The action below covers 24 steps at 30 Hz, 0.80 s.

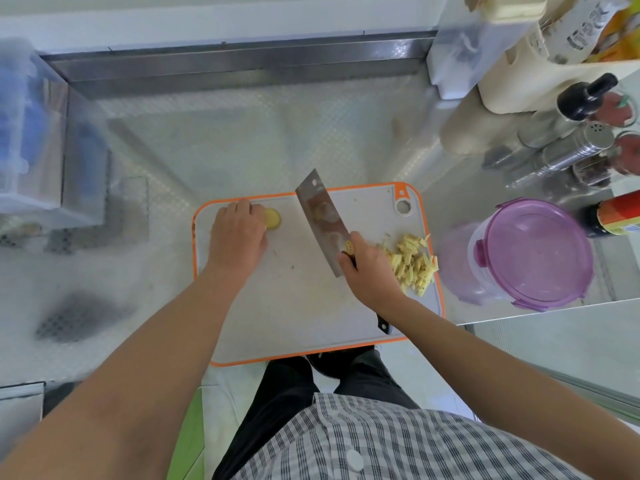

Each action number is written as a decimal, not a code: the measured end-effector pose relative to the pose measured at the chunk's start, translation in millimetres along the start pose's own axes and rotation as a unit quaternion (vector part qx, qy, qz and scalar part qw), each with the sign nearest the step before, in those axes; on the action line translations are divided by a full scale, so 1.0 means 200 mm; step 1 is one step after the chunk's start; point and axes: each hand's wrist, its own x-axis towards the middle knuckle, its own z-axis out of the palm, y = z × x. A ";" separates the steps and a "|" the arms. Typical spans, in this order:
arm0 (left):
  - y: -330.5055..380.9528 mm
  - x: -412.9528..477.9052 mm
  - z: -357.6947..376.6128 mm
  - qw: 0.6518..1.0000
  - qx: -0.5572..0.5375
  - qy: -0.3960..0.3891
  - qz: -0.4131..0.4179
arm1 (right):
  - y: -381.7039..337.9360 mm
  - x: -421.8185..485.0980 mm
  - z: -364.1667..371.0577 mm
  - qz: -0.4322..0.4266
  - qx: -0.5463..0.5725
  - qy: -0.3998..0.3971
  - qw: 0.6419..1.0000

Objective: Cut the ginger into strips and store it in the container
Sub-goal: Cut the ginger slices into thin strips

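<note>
A white cutting board (pixel 304 306) with an orange rim lies on the steel counter. My left hand (pixel 239 233) holds a yellow piece of ginger (pixel 273 218) at the board's far left, fingers curled over it. My right hand (pixel 369 268) grips the handle of a cleaver (pixel 323 220), whose blade points away across the board's middle, with a ginger slice stuck to it. A pile of cut ginger strips (pixel 414 261) lies at the board's right edge. A clear container with a purple lid (pixel 530 251) stands just right of the board.
Bottles and spice shakers (pixel 575 147) crowd the back right, with a red-labelled bottle (pixel 616 213) behind the container. A clear plastic bin (pixel 31 133) stands at the far left. The counter's front edge runs just below the board.
</note>
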 end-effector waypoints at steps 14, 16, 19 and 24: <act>0.01 0.00 0.00 0.999 -0.043 -0.007 0.031 | -0.03 -0.01 0.02 -0.009 0.017 -0.024 1.000; 0.01 -0.02 -0.01 0.999 -0.034 -0.009 0.031 | -0.03 0.00 0.02 -0.001 0.021 -0.026 0.999; -0.01 -0.04 0.00 0.999 0.006 -0.014 0.038 | -0.03 0.00 0.02 0.032 0.059 -0.032 0.997; 0.00 -0.03 0.01 0.999 0.025 0.007 0.044 | -0.02 0.00 0.05 0.082 0.066 -0.030 0.994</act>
